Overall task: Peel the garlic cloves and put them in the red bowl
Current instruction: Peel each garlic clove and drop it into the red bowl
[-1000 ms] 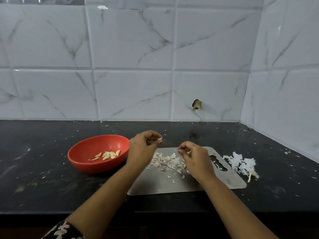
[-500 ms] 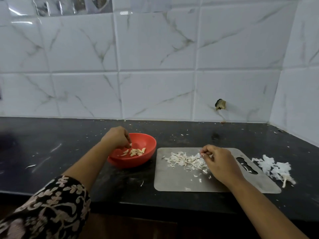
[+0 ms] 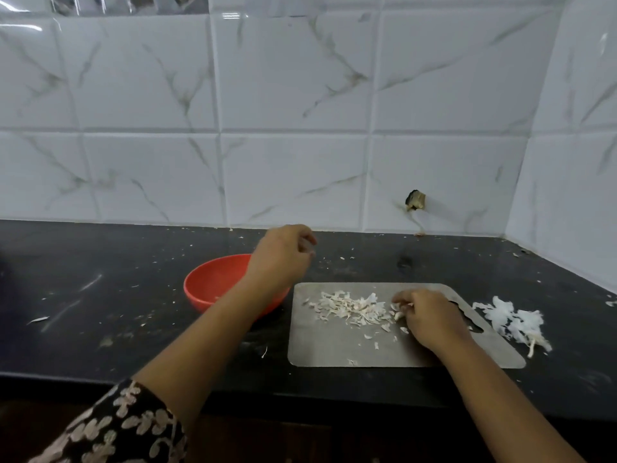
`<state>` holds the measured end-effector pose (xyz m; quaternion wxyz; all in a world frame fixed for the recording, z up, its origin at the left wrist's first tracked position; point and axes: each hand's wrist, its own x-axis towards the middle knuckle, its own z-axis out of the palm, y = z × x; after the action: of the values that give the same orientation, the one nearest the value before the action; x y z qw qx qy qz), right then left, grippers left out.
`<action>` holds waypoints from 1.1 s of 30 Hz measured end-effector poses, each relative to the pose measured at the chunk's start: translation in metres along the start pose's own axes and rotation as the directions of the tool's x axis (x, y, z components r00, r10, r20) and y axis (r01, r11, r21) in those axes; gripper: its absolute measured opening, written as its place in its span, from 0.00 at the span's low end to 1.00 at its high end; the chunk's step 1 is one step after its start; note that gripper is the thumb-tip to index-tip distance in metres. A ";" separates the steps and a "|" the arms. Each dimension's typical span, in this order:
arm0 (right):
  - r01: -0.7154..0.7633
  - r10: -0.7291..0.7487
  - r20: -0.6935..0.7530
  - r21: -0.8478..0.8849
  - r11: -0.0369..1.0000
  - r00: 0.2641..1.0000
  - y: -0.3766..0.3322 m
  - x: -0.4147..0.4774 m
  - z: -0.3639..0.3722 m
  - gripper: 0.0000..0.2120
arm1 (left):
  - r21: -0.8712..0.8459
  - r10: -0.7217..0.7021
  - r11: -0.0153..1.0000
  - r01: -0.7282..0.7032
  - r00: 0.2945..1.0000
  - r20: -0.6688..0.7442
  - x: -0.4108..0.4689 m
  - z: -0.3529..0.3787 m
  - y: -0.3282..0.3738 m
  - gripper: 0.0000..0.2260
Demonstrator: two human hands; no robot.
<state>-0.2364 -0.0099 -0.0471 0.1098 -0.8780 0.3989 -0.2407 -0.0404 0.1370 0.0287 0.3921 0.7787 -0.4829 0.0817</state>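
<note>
Hovering over the red bowl [image 3: 213, 272], left grip [image 3: 280, 259] loosely curled, empty; right grip [image 3: 430, 319] curled among garlic skins [image 3: 350, 307], hold unclear.

I get soft, even light, glare streaks on the top tiles [image 3: 30, 26] (upper left worst). Countertop [image 3: 100, 262] reads dim. Edges bow from the wide lens; left hand [image 3: 280, 259] slightly blurred.
</note>
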 end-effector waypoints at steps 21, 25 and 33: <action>-0.009 0.031 -0.044 0.427 0.904 0.999 -0.003 0.013 -0.007 0.03 | -0.429 0.065 0.903 -0.004 0.990 0.128 -0.038 0.095 0.014 0.07; 0.002 0.014 -0.023 0.596 0.803 1.000 -0.021 0.010 -0.003 0.02 | -0.461 0.097 0.887 -0.040 0.990 0.102 -0.042 0.090 0.016 0.13; 0.066 -0.095 -0.005 0.752 0.655 0.996 -0.024 0.006 0.007 0.03 | -0.358 0.157 0.922 -0.147 0.988 0.000 -0.043 0.087 0.015 0.09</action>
<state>-0.2142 0.0011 -0.0419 0.4587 -0.7751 0.2229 -0.3730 -0.0972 0.1035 -0.0436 0.5123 0.6558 -0.5544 0.0115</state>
